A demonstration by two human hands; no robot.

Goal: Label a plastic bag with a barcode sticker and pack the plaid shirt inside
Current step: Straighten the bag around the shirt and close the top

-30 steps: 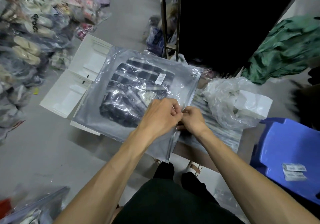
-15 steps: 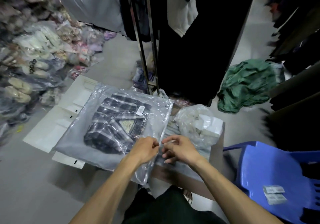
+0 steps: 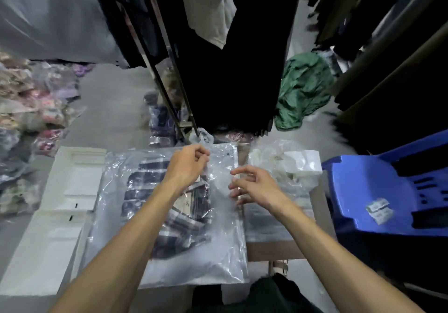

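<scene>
A clear plastic bag (image 3: 218, 252) lies flat in front of me, with the dark plaid shirt (image 3: 169, 227) folded inside it. My left hand (image 3: 186, 167) is over the bag's far part, its fingers curled and pinched at the plastic near the right edge. My right hand (image 3: 254, 186) hovers at the bag's right edge with fingers spread and nothing in them. My left forearm hides the middle of the shirt. The picture is blurred, so I cannot make out a barcode sticker on the bag.
White foam trays (image 3: 60, 215) lie to the left. A heap of crumpled plastic bags (image 3: 283, 164) sits to the right on a cardboard box (image 3: 271, 252). A blue plastic chair (image 3: 378, 191) holds label stickers (image 3: 379, 209). A clothes rack (image 3: 167, 89) with dark garments stands ahead.
My left hand slid along the bag's edge toward its far end. My right hand let go and opened. The camera tilted up, and the bag now lies straighter before me.
</scene>
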